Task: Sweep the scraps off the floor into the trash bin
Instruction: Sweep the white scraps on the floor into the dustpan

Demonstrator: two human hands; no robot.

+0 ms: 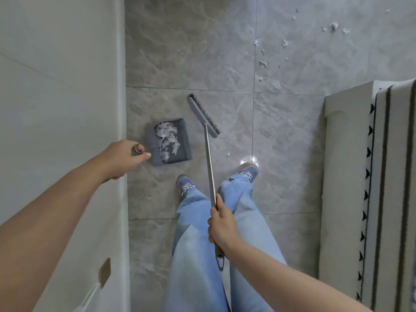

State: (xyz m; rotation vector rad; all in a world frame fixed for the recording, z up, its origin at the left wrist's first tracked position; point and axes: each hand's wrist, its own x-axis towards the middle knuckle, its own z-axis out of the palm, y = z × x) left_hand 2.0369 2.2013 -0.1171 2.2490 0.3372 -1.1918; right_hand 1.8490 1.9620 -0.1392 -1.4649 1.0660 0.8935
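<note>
Dustpan [171,143]: grey, on the floor [281,136] just beside the left wall; holds white swept scraps [167,138].
Left hand [122,158]: fingers curled round the dustpan's handle top, steadying the pan.
Broom [202,114]: head beside the pan's mouth; right hand [221,226] wraps the shaft.
Loose scraps [286,43]: far-right floor, unswept.
Trash bin: not visible, presumably elsewhere.

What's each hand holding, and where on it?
Left hand grips the top end of the dustpan handle. Right hand grips the broom pole near its upper end.
</note>
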